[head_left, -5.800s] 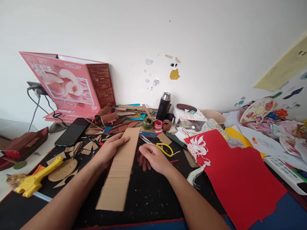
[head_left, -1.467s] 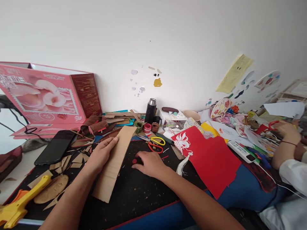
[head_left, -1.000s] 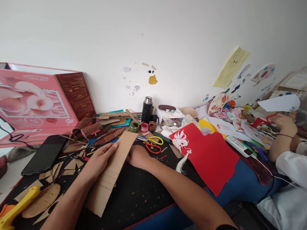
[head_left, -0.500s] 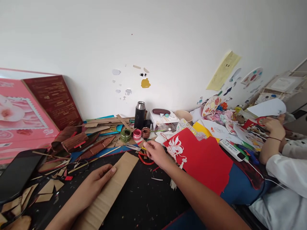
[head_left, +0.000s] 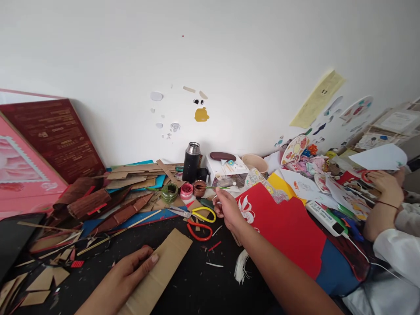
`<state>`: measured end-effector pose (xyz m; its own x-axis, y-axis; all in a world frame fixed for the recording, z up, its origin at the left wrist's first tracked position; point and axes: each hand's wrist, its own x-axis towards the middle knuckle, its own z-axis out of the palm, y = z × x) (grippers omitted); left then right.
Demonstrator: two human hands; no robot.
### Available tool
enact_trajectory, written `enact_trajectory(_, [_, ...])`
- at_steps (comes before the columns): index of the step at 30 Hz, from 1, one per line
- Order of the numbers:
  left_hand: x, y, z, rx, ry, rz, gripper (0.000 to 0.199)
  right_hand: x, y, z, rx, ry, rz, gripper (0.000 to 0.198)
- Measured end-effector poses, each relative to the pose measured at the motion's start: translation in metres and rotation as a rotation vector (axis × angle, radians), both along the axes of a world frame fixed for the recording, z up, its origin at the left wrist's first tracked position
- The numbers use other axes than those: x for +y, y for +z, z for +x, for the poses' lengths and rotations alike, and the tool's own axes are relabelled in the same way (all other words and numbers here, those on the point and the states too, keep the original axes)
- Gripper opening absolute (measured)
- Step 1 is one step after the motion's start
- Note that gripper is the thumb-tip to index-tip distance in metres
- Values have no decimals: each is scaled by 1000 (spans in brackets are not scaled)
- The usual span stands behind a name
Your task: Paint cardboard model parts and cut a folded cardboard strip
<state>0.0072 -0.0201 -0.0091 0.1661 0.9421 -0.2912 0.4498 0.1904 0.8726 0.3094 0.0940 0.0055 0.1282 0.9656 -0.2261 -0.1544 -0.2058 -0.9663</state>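
The cardboard strip (head_left: 167,260) slants from the middle foreground out past the bottom of the view, its far end square and free. The left hand (head_left: 133,271) grips its left edge, thumb flat on top and fingers tucked beneath. The right hand (head_left: 231,212), which was close against the strip's other edge a second ago and over the scissors half a second ago, is now just beyond them, so the left hand alone steadies the strip. Its fingers are loosely curled; whether they pinch anything cannot be told. The scissors (head_left: 204,215) lie untouched, blades slightly parted. Between strip and white tassel (head_left: 242,266), the bench (head_left: 195,284) is bare but for a few slivers, leaving room to shift the strip rightward. Leftward, a thin stick (head_left: 121,232) and cardboard scraps (head_left: 43,280) crowd in; ahead, the green jar (head_left: 169,193) and flask (head_left: 190,164) limit reach. The red sheet (head_left: 285,236) bounds the right, and a co-worker's hand (head_left: 382,183) is well apart.
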Motion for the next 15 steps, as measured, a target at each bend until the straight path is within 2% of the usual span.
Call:
enact_trajectory(4, [0,5,3,10,-2,-13,55,15,-2,2,-70,-30,81,63])
enact_trajectory(9, [2,11,5,51,17,-33,60,29,-5,6,-140,20,152,65])
enact_trajectory(15, [3,-8,-6,108,95,-61,62,33,4,9,-231,55,250,62])
